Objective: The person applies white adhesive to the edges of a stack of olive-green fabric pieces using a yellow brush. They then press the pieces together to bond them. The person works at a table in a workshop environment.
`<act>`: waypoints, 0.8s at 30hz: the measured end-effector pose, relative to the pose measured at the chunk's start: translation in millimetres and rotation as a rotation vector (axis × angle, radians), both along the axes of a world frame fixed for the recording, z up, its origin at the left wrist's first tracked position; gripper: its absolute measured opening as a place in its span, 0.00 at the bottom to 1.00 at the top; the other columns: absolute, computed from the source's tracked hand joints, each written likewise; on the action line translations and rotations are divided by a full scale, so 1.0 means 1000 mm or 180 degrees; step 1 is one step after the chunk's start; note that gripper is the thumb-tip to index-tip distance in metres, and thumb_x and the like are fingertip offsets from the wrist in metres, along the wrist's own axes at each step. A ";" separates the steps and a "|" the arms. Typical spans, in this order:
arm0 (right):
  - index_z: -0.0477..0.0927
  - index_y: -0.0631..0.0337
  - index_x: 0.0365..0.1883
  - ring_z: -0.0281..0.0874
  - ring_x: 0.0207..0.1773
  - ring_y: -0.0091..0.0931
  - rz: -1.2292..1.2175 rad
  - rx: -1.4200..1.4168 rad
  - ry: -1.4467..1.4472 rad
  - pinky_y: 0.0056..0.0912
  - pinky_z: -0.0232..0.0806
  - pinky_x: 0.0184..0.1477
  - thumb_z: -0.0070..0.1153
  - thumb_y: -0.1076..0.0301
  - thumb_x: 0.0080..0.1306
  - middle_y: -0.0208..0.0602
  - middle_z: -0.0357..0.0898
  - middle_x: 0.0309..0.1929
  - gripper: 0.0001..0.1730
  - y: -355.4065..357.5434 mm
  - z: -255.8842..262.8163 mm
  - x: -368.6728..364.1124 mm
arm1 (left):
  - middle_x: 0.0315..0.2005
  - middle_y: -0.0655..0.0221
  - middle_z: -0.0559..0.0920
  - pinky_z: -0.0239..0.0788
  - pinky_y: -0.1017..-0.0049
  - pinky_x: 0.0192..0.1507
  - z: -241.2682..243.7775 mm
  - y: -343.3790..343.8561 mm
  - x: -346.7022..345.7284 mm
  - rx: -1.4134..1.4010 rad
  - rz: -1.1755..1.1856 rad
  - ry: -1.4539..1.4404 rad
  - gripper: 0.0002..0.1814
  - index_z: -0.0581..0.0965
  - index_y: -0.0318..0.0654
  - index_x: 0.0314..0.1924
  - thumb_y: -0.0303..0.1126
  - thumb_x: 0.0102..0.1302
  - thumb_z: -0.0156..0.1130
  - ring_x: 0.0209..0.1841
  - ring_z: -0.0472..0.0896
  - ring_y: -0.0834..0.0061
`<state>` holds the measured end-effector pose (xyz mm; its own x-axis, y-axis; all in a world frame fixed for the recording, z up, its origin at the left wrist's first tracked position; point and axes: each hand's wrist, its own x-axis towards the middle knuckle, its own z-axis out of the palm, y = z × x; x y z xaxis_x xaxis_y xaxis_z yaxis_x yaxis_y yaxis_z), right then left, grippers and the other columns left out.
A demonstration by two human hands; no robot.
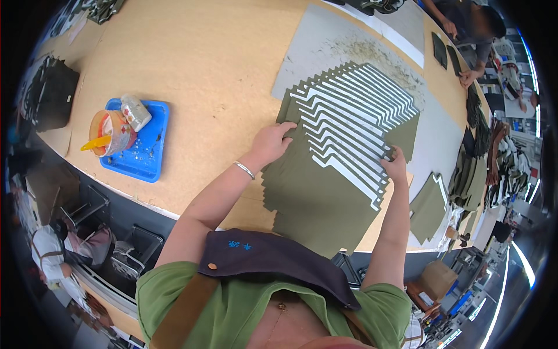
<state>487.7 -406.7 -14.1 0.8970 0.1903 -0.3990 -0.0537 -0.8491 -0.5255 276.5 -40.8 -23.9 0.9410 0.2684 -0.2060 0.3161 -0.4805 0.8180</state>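
A fanned, overlapping stack of olive-green panels (324, 198) lies before me, looking like fabric or leather pieces. White stepped strips (348, 126) run along their exposed edges in several parallel rows. My left hand (272, 144), wearing a silver bangle (244, 170) at the wrist, has its thumb and fingers at the stack's left edge. At the opposite edge, my right hand (396, 165) pinches the panels near the ends of the white strips. The undersides of the panels are hidden, as are some of my fingertips.
A grey sheet (301, 52) with scattered debris lies under the stack's far part. To the left, a blue tray (152, 161) holds a tub (124, 137) with a yellow-handled tool and a clear bottle (136, 113). More olive panels (429, 209) rest at right. A co-worker's hand (470, 78) is at far right.
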 end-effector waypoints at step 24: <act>0.78 0.59 0.46 0.80 0.45 0.32 0.1529 0.1261 -0.1264 0.34 0.71 0.48 0.49 0.85 0.50 0.38 0.82 0.40 0.24 0.196 0.014 0.002 | 0.42 0.57 0.79 0.71 0.71 0.37 -0.002 0.036 0.066 0.0183 0.0360 -0.0074 0.06 0.76 0.38 0.26 0.27 0.52 0.66 0.39 0.79 0.69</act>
